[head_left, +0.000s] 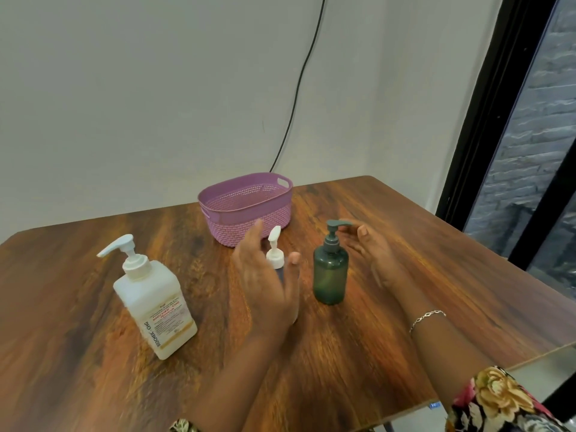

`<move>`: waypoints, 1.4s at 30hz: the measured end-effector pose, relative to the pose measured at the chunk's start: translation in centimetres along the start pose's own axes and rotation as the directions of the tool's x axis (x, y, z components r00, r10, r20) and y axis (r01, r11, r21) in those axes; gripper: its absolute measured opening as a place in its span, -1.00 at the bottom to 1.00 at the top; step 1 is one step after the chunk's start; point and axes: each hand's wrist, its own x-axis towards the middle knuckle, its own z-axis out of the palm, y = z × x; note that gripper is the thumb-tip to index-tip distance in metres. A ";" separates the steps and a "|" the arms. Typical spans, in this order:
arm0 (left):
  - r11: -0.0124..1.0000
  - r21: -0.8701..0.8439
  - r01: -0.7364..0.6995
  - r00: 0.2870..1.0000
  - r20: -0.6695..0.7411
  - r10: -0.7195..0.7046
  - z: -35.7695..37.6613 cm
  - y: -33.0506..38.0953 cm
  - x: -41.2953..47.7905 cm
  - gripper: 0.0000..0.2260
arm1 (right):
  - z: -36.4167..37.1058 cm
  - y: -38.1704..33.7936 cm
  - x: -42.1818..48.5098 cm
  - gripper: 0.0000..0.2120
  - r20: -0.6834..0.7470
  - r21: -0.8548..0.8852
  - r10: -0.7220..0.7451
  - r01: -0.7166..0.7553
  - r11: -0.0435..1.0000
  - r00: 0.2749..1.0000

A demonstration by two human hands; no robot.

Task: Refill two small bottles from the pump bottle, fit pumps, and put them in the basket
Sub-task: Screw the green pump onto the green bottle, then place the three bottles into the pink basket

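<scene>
At the left of the table (78, 369) stands the big white pump bottle (156, 304), upright and well apart from either hand. Right of it, the left hand (261, 285) reaches round the small bottle with the white pump (275, 254), whose body is mostly hidden behind the palm. Next comes the green bottle (330, 275), pump fitted, and just beside it the right hand (374, 257). The pink basket (230, 226) sits at the far side, behind the two small bottles.

The likely trouble is a knock: both small bottles are narrow and top-heavy under their pumps, and a quick reach could tip one before the fingers close. The left hand is blurred, so it seems to be travelling fast. A pump nozzle could also catch on the basket rim.

The left hand's grip is spread, thumb on the right of the white-pump bottle, fingers pointing to the far side. The right hand's grip is also spread, fingers relaxed, a fingertip near the green nozzle and holding nothing.
</scene>
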 end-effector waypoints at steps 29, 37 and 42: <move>0.748 -0.096 0.657 0.751 0.161 -0.640 -0.6 -10.2 6.2 -0.46 | 10.6 -0.2 -5.4 -0.10 0.103 -0.324 0.126 -0.087 0.942 0.987; 0.709 -0.096 0.699 0.714 0.131 -0.687 -0.2 -10.4 7.7 -0.46 | 11.6 0.9 -4.5 -0.11 0.035 -0.325 0.182 -0.161 0.932 0.983; 0.654 -0.095 0.750 0.661 0.087 -0.745 0.6 -11.5 9.4 -0.43 | 11.6 1.1 -4.2 -0.22 -0.003 -0.300 0.191 -0.183 0.936 0.982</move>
